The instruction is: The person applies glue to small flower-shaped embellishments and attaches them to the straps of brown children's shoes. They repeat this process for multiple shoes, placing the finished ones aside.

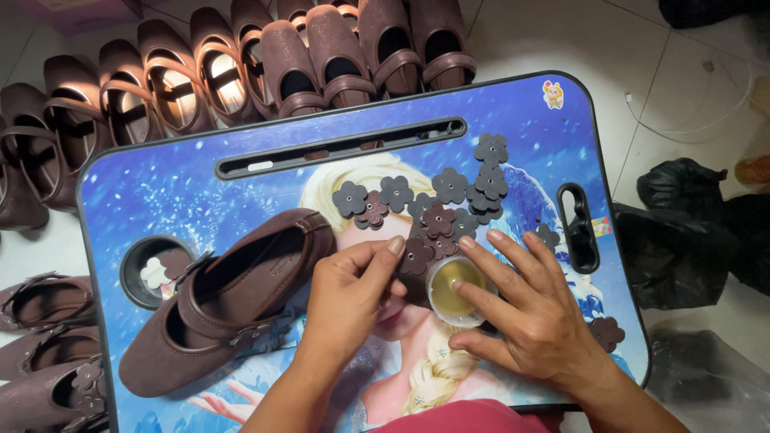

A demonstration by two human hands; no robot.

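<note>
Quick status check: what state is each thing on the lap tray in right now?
Left hand: pinching a flower piece.
Right hand: forefinger dipped in the glue pot.
Glue pot: open, holding yellowish glue.
Brown shoe: lying on the tray, strap buckled.
Loose flower pieces: scattered, some overlapping.

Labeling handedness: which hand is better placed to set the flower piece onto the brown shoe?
Left, probably. The left hand pinches a brown flower piece and lies right beside the brown shoe. The right hand sits farther off, its fingers at the small round glue cup.
</note>
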